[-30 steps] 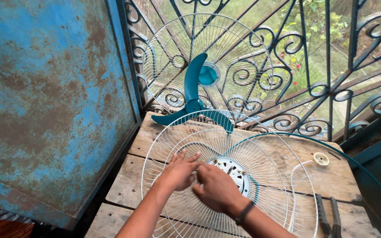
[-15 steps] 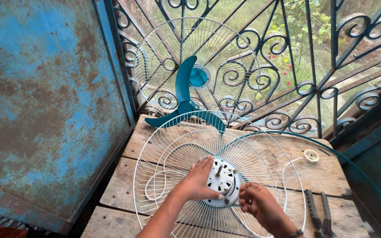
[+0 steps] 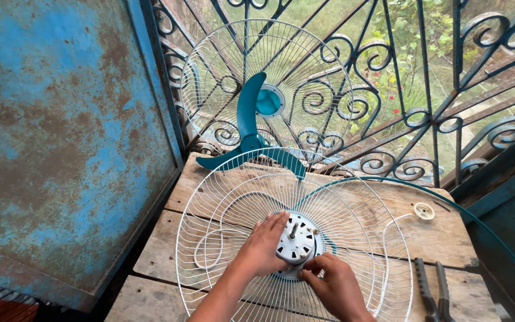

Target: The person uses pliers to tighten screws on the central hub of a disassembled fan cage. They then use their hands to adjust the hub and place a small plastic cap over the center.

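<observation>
Motor hub (image 3: 296,244), grey-white with a short shaft standing up from its face, sits at the centre of a white wire fan guard (image 3: 222,197) lying flat on the wooden worktop (image 3: 353,200). Left hand (image 3: 264,244) rests flat against the hub's left flank, fingers spread, enclosing nothing; right hand (image 3: 335,285) pinches its lower rim. Judged rigid and fairly heavy, the hub is best held by its body; the thin wires likely flex. A white cord (image 3: 384,250) loops just right of the grip. Beyond it lie teal fan blades (image 3: 251,140) and a second guard (image 3: 305,77); pliers (image 3: 430,292) and a small round cap (image 3: 424,210) lie to the right.
</observation>
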